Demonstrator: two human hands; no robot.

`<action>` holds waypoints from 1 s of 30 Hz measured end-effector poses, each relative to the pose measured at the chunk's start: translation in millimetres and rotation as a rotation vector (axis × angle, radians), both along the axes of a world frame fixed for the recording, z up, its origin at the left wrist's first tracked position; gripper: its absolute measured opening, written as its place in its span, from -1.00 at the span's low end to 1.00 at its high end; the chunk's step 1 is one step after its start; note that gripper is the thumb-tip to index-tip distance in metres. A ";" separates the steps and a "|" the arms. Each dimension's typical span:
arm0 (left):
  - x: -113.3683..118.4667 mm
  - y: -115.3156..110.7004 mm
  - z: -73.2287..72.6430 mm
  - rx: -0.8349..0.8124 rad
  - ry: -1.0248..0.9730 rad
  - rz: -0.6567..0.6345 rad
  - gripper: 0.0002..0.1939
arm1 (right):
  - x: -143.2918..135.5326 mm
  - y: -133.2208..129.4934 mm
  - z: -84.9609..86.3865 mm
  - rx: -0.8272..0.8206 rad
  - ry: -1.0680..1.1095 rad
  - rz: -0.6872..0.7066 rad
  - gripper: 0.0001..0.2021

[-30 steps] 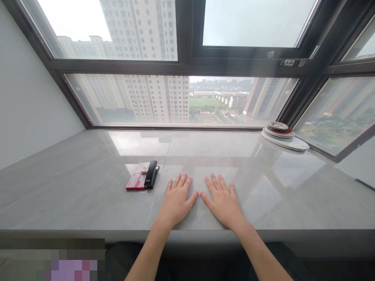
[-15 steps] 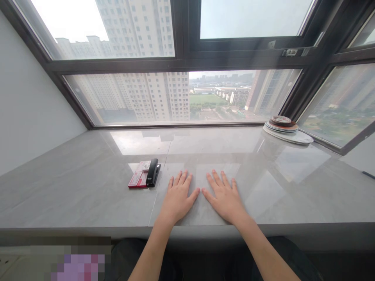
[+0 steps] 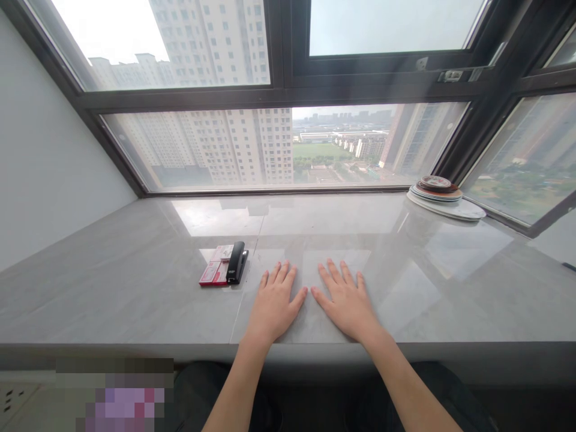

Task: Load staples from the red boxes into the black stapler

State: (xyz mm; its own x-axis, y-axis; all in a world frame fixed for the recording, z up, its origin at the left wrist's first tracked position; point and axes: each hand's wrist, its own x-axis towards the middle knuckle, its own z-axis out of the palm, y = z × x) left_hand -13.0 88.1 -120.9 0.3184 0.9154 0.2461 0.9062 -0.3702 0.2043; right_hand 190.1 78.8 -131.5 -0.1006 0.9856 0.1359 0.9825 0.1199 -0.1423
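My left hand [image 3: 275, 304] lies flat on the grey stone sill [image 3: 112, 294], palm down with fingers spread and holding nothing. Beside it my right hand [image 3: 345, 302] rests the same way, its thumb tip close to the left thumb but apart from it. To the left of my left hand is a black stapler [image 3: 236, 263], standing at the right side of some red and white flat boxes [image 3: 213, 273]. Neither hand touches them.
A stack of round plates [image 3: 443, 201] stands in the far right corner by the window frame [image 3: 288, 99]. At the right edge a small dark object [image 3: 569, 267] is partly visible. The sill's front edge runs beneath my wrists.
The camera view has shifted very slightly. Both hands stay flat in the same place, and the objects on the sill have not moved.
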 end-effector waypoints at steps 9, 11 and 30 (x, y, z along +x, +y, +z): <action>0.7 0.5 -1.1 -0.006 0.025 -0.008 -0.36 | 0.1 -0.4 1.8 -0.015 -0.011 0.001 -0.30; 0.2 -0.1 0.0 -0.011 0.023 -0.008 -0.37 | -0.7 -0.5 2.0 -0.012 -0.022 0.000 -0.29; -1.0 -0.9 1.8 -0.004 0.000 -0.008 -0.38 | -1.8 -0.7 1.9 0.000 -0.033 -0.005 -0.23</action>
